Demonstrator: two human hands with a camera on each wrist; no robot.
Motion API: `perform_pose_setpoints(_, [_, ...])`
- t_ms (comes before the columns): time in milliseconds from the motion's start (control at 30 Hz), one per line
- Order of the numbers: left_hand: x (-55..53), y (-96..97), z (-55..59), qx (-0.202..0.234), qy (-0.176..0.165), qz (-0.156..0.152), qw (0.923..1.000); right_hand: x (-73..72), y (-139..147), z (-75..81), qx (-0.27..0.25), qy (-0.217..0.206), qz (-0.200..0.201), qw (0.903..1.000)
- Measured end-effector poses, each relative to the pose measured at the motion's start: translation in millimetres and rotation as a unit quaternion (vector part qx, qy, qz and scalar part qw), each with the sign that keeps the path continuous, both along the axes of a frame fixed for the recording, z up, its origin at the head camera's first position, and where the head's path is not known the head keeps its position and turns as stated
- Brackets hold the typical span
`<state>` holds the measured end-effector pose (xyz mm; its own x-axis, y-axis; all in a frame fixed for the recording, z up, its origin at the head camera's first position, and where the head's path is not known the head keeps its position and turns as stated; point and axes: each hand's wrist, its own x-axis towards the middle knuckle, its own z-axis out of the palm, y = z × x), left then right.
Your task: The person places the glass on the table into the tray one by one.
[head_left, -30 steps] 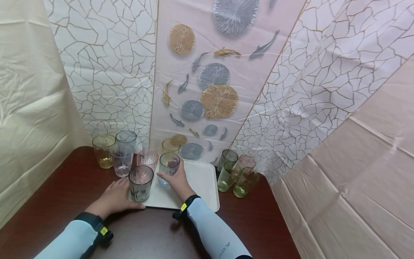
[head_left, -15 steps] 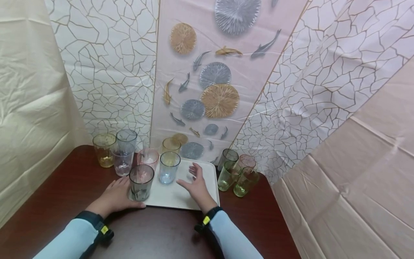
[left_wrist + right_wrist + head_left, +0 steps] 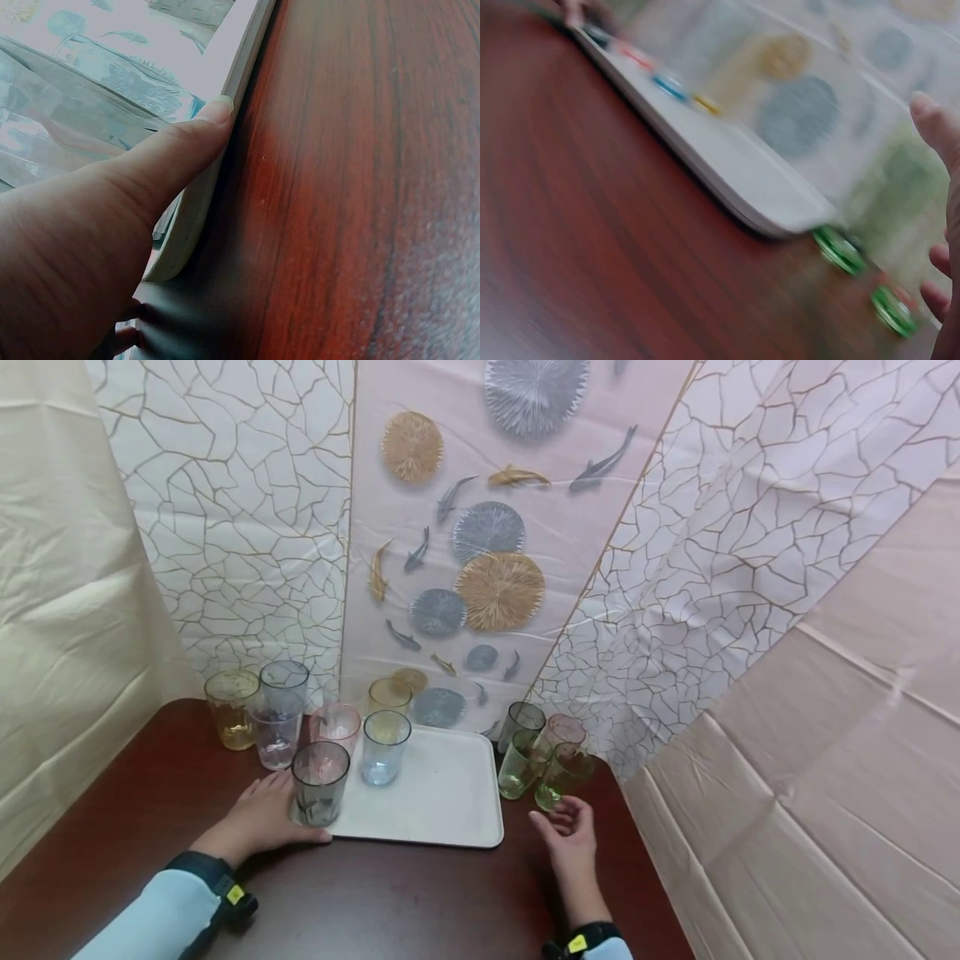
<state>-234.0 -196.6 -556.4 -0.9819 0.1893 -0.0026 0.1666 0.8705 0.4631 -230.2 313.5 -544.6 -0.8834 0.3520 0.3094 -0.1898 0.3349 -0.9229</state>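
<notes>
A pale rectangular tray (image 3: 442,802) lies on the table. Toward its left end stand a smoky grey glass (image 3: 318,802), a light blue glass (image 3: 381,764), a pink glass (image 3: 335,723) and a yellow glass (image 3: 390,688). My left hand (image 3: 258,818) rests at the front left corner, its thumb along the tray's rim in the left wrist view; the grey glass is right beside it. To the right of the tray my right hand (image 3: 574,839) holds nothing. Its parted, bent fingers are close in front of a green glass (image 3: 557,781).
Beside that green glass are another green glass (image 3: 517,774), a dark grey glass (image 3: 522,717) and a pink glass (image 3: 567,727). At the back left stand amber (image 3: 234,714), blue (image 3: 287,675) and clear lilac (image 3: 277,743) glasses. Patterned cloth (image 3: 435,510) hangs behind the table.
My right hand let go of the light blue glass on the tray, then moved right and toward the green glasses. The left hand has stayed at the tray's corner.
</notes>
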Motion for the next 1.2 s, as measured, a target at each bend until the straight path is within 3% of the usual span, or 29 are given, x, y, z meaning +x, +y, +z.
perform_pose_setpoints(133, [0.3,-0.6,0.0,0.000,0.001,-0.002,1.0000,-15.3,28,-0.4,0.016,-0.024,-0.054,0.9981])
perform_pose_setpoints(367, [-2.1,-1.6,-0.4,0.001,-0.007,-0.001,1.0000,-53.5,45,1.1,0.000,-0.064,0.016,0.9978])
perform_pose_setpoints(467, [-1.4,-1.2,1.5,0.001,-0.008,-0.003,1.0000,-56.5,41,13.9,-0.026,-0.069,0.042,0.9964])
perform_pose_setpoints(567, [0.4,-0.2,3.3,0.001,-0.008,-0.004,1.0000,-60.1,40,17.4,-0.047,-0.062,0.055,0.9955])
perform_pose_setpoints(767, [0.3,-0.7,0.6,0.001,-0.011,0.000,0.9999,-73.9,43,-0.7,-0.022,-0.066,0.015,0.9974])
perform_pose_setpoints(1200, [2.4,0.3,2.5,0.004,-0.002,0.001,1.0000,-81.9,43,-3.1,0.009,-0.082,-0.010,0.9966])
